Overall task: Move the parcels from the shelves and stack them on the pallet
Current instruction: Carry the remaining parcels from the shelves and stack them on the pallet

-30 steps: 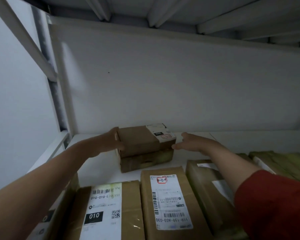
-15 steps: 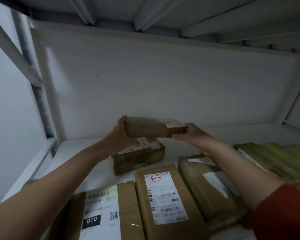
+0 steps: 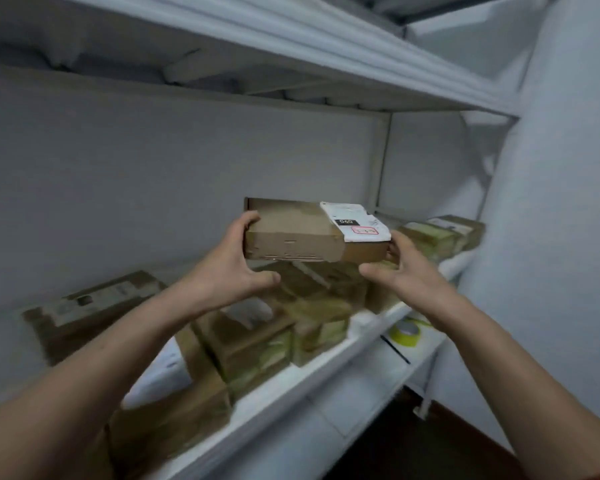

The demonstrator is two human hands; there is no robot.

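A small flat brown cardboard parcel [image 3: 291, 233] with a white label at its right end is held in the air in front of the shelf. My left hand [image 3: 236, 268] grips its left end, fingers curled over the top edge and thumb below. Its right end sits in the grip of my right hand [image 3: 400, 268], thumb underneath. Below it, several brown parcels [image 3: 257, 341] lie blurred on the white shelf [image 3: 326, 372]. The pallet is not in view.
A white shelf board [image 3: 291, 43] runs overhead. A roll of yellow tape [image 3: 405, 333] lies on a lower shelf at the right. More parcels [image 3: 440, 233] sit at the shelf's far right end. A white wall [image 3: 561, 202] stands on the right; dark floor shows below.
Both hands have lifted the small parcel off the one beneath it and drawn it out from the shelf's back. The view has swung to the right, with the shelf now slanting.
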